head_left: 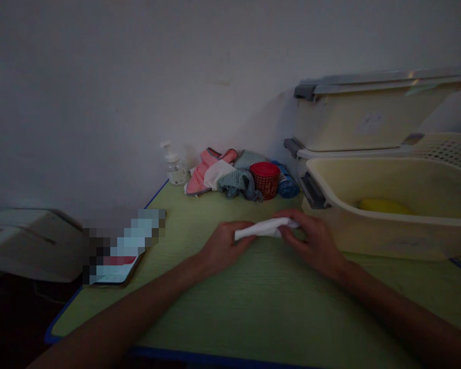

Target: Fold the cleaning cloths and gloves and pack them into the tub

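A flat, folded white piece (264,228), soft like cloth or tissue, is held between both hands just above the green table (230,312). My left hand (226,245) pinches its left end, fingers behind and thumb in front. At the other end, my right hand (311,240) grips it between thumb and fingers. Whether it is fabric or paper I cannot make out. To the right of my right hand stands an open cream plastic bin (384,238) with a yellow thing (386,206) inside.
Along the wall lie pink cloth (202,177) and grey-green cloth (234,180), beside a red patterned round container (265,181) and a blue bottle (287,182). A clear pump bottle (175,168) stands left of them. A phone (125,251) lies at the left edge. More bins (369,120) stand behind.
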{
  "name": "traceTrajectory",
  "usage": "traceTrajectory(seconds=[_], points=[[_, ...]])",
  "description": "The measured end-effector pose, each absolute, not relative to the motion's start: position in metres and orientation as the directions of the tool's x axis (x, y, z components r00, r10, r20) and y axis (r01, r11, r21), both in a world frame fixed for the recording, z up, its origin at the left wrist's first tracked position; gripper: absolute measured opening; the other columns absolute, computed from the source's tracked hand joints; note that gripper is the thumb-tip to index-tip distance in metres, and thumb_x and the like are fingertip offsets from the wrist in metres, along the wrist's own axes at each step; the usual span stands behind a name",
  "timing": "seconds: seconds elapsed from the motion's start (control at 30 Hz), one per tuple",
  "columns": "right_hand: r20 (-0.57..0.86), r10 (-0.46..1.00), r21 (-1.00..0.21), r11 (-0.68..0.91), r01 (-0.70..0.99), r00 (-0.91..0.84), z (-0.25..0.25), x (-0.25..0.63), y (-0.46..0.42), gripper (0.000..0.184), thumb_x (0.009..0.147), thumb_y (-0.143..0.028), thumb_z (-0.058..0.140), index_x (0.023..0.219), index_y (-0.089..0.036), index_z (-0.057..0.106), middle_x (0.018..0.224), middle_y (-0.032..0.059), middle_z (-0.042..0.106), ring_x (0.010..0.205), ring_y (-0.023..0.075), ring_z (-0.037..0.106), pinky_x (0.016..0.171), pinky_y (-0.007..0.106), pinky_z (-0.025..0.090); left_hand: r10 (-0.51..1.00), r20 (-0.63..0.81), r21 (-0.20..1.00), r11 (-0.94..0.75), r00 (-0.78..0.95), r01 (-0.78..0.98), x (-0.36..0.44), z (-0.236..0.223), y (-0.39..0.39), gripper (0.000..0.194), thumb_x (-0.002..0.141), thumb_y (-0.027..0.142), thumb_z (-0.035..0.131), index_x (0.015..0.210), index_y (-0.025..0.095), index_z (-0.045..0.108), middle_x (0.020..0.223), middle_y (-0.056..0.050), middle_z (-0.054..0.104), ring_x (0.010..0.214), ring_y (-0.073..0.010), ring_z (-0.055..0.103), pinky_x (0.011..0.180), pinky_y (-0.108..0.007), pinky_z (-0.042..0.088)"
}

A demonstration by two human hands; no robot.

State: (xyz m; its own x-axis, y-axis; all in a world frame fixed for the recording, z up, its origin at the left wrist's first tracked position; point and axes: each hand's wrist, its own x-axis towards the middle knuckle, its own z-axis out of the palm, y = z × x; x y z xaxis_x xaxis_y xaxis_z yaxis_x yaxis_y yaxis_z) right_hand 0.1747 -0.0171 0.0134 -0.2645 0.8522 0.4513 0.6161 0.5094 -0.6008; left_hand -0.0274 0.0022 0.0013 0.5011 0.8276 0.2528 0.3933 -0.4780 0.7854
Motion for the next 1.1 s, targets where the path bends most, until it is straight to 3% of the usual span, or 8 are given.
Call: traceTrajectory(seconds=[0.07,0.17,0.33,0.43,0.53,0.67,0.87,1.1], points=[[0.443,0.882,-0.72,0.456,0.524,-0.159,0.016,0.171,-0.019,0.018,0.081,-0.028,0.045,0.096,-0.021,0.052,0.081,0.0041,0.062,0.065,0.0157,0.059,0.055,0.026,0.048,0.891,0.183,0.891,-0.329,0.415,0.314,-0.027,0.008,0.002,0.019,0.081,0.027,0.052,0.086,0.012,0.064,0.073,-0.003,0.067,0.063,-0.0139,0.061,0.058,-0.024,0.049],[0.359,0.927,-0.839,0.372,0.398,-0.108,0.016,0.168,-0.016,0.024,0.078,-0.028,0.048,0.101,-0.02,0.047,0.088,0.0047,0.057,0.064,0.014,0.056,0.05,0.024,0.046,0.941,0.066,0.976,-0.13,0.331,0.173,-0.024,0.011,0.003,0.019,0.075,0.027,0.059,0.088,0.012,0.056,0.07,0.0,0.061,0.056,-0.0102,0.057,0.049,-0.019,0.045],[0.215,0.963,-0.708,0.269,0.653,-0.164,0.008,0.17,-0.011,0.019,0.076,-0.019,0.05,0.095,-0.018,0.049,0.091,0.0047,0.057,0.063,0.0135,0.055,0.059,0.028,0.048,0.931,-0.204,0.957,0.124,0.303,0.262,-0.019,0.0,0.001,0.051,0.076,0.02,0.058,0.117,0.016,0.029,0.081,-0.002,0.059,0.05,-0.0117,0.056,0.044,-0.025,0.048],[0.256,0.93,-0.476,0.359,0.803,-0.264,0.003,0.17,-0.012,0.016,0.079,-0.014,0.049,0.094,-0.016,0.053,0.095,0.008,0.057,0.078,0.019,0.058,0.072,0.034,0.049,0.961,0.009,0.863,-0.147,0.275,0.484,-0.019,-0.006,-0.005,0.063,0.074,0.018,0.058,0.125,0.017,0.022,0.102,-0.009,0.053,0.068,-0.0173,0.06,0.06,-0.036,0.053],[0.394,0.845,-0.296,0.49,0.82,-0.362,0.002,0.17,-0.014,0.016,0.08,-0.012,0.049,0.094,-0.015,0.056,0.103,0.0118,0.055,0.095,0.0245,0.054,0.08,0.039,0.047,0.88,0.332,0.616,-0.475,0.34,0.628,-0.021,-0.008,-0.01,0.051,0.073,0.016,0.059,0.118,0.017,0.036,0.118,-0.012,0.041,0.103,-0.0249,0.051,0.088,-0.045,0.045],[0.502,0.694,-0.261,0.691,0.674,-0.517,0.005,0.174,-0.018,0.011,0.082,-0.011,0.049,0.089,-0.016,0.056,0.097,0.0095,0.056,0.091,0.0198,0.054,0.078,0.033,0.048,0.731,0.523,0.492,-0.679,0.439,0.544,-0.023,-0.007,-0.012,0.028,0.078,0.015,0.053,0.105,0.018,0.049,0.117,-0.01,0.041,0.111,-0.0238,0.045,0.094,-0.043,0.041],[0.42,0.467,-0.079,0.873,0.481,-0.778,0.007,0.174,-0.026,0.021,0.077,-0.03,0.063,0.091,-0.015,0.06,0.092,0.0083,0.061,0.086,0.0204,0.056,0.082,0.036,0.045,0.487,0.635,0.408,-0.87,0.599,0.275,-0.036,0.004,0.0,0.01,0.079,0.015,0.052,0.089,0.016,0.054,0.092,-0.007,0.051,0.087,-0.0166,0.053,0.077,-0.029,0.046],[0.418,0.41,0.073,0.874,0.48,-0.811,0.005,0.17,-0.028,0.012,0.084,-0.026,0.054,0.086,-0.016,0.061,0.087,0.0066,0.065,0.08,0.0194,0.055,0.073,0.034,0.044,0.411,0.51,0.407,-0.889,0.756,0.209,-0.05,0.005,0.012,0.013,0.077,0.016,0.055,0.063,0.015,0.054,0.067,-0.001,0.05,0.062,-0.0116,0.049,0.059,-0.022,0.04]])
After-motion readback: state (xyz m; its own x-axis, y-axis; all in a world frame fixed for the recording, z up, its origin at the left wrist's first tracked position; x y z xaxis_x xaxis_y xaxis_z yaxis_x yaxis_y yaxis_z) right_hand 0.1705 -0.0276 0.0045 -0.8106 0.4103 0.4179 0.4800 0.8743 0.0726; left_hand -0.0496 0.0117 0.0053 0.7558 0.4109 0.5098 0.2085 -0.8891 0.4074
